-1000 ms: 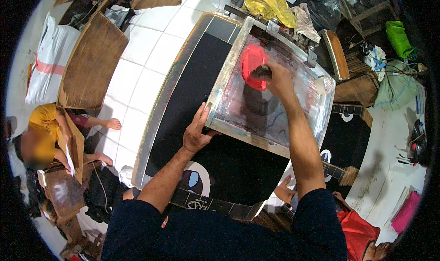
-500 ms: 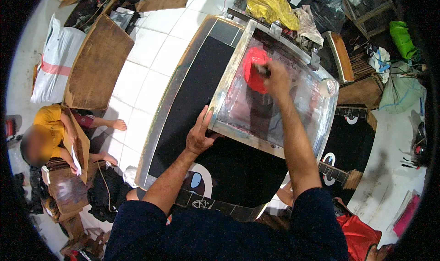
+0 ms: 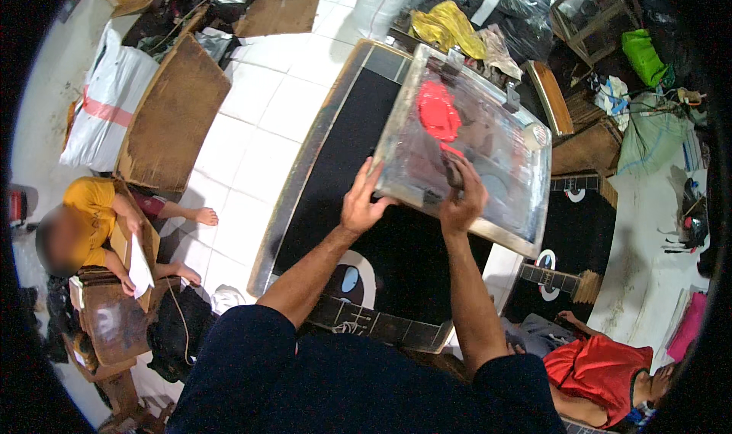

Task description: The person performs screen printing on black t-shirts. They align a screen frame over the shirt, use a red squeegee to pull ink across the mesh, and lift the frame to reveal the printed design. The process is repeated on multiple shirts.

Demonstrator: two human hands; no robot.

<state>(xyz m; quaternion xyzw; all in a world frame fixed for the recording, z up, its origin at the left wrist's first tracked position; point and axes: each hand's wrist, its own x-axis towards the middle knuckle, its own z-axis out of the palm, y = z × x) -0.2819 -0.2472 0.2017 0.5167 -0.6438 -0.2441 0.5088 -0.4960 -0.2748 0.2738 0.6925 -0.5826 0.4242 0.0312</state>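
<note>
My left hand grips the near-left corner of a wooden screen frame with a translucent mesh. My right hand is closed on a dark squeegee with a red-coated edge, held on the mesh near the front rim. A patch of thick red ink lies higher on the mesh. Metal clamps are at the frame's back edge, and a roll of tape is at its right. Beneath the frame is a board with black fabric, printed with a white ring and pale blue oval.
A person in yellow sits left holding white paper. Another in red is lower right. Wooden panels, a yellow cloth, plastic bags and a second black board surround the board on white tiles.
My right hand and squeegee moved from the ink patch toward me, to the front rim. My left hand and the frame's near edge shifted slightly; more of the person in red shows.
</note>
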